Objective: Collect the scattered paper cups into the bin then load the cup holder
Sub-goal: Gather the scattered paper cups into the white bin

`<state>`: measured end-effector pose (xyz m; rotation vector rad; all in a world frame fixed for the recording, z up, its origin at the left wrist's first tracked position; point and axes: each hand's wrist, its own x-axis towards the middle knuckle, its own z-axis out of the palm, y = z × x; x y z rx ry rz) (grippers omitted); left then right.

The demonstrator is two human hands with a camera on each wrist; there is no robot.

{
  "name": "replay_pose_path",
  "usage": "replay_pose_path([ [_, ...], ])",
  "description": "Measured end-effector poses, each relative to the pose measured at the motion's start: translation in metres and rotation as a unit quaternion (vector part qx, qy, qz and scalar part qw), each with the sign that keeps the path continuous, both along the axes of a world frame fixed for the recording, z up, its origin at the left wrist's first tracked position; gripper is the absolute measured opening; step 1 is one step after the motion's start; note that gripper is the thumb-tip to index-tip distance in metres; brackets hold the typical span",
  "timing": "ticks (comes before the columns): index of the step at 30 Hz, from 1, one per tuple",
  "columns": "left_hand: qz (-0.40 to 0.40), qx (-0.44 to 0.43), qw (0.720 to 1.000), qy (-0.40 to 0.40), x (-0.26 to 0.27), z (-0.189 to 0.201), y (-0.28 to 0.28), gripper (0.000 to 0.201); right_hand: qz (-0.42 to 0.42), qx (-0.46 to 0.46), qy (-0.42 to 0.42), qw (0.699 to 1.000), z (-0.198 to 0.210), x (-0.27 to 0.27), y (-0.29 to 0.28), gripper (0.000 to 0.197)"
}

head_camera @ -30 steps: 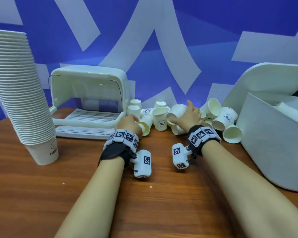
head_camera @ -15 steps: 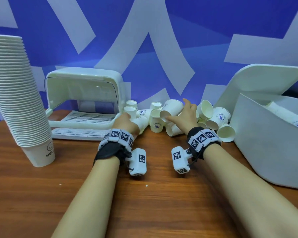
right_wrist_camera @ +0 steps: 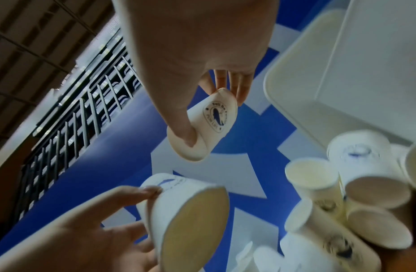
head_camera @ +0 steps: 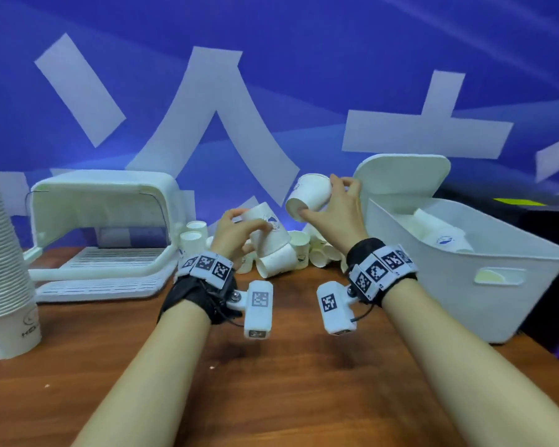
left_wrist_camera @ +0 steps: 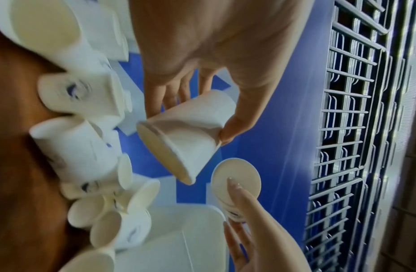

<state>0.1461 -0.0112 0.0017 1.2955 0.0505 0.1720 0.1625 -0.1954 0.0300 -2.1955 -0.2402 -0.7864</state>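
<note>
Each hand holds one white paper cup above the pile of scattered cups (head_camera: pixel 307 253). My left hand (head_camera: pixel 250 221) grips a logo cup (head_camera: pixel 273 241) round its side, mouth tilted down; the left wrist view shows this cup (left_wrist_camera: pixel 186 136) pinched between thumb and fingers. My right hand (head_camera: pixel 320 198) holds a second cup (head_camera: pixel 310 195) higher, thumb on its base, near the bin lid (head_camera: pixel 403 175); the cup (right_wrist_camera: pixel 213 125) shows its blue logo in the right wrist view. The white bin (head_camera: pixel 458 285) stands at the right with cups inside. The cup holder (head_camera: pixel 104 201) stands open at the left.
A tall stack of nested cups (head_camera: pixel 0 253) stands at the far left on the wooden table (head_camera: pixel 271 382). Two upright cups (head_camera: pixel 192 240) stand beside the cup holder. A blue and white wall runs behind everything. A dark object (head_camera: pixel 549 253) sits beyond the bin.
Both hands have risen from the pile, each lifting a cup. The right hand has carried its cup up and rightward toward the bin lid.
</note>
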Motion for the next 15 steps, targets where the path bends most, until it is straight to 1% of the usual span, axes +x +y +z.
replay_pose_path([
  [2, -0.011, -0.022, 0.999, -0.024, 0.001, 0.013, -0.029, 0.054, -0.027, -0.005, -0.026, 0.999, 0.011, -0.009, -0.024, 0.091],
  [3, -0.020, -0.026, 0.999, -0.035, 0.000, 0.020, -0.047, 0.054, -0.047, -0.006, -0.035, 0.998, 0.017, -0.012, -0.039, 0.091],
  [5, -0.038, -0.022, 0.997, -0.058, 0.001, 0.030, -0.079, 0.062, -0.088, -0.011, -0.045, 0.995, 0.025, -0.018, -0.066, 0.086],
  [7, -0.057, -0.005, 0.996, -0.075, 0.001, 0.038, -0.108, 0.066, -0.120, -0.012, -0.037, 0.992, 0.030, -0.022, -0.090, 0.081],
  [11, -0.085, 0.034, 0.990, -0.110, 0.005, 0.047, -0.168, 0.057, -0.176, 0.003, -0.014, 0.984, 0.040, -0.028, -0.142, 0.082],
  [15, -0.087, 0.062, 0.982, -0.153, 0.016, 0.054, -0.210, 0.065, -0.221, 0.020, 0.008, 0.975, 0.046, -0.026, -0.182, 0.082],
])
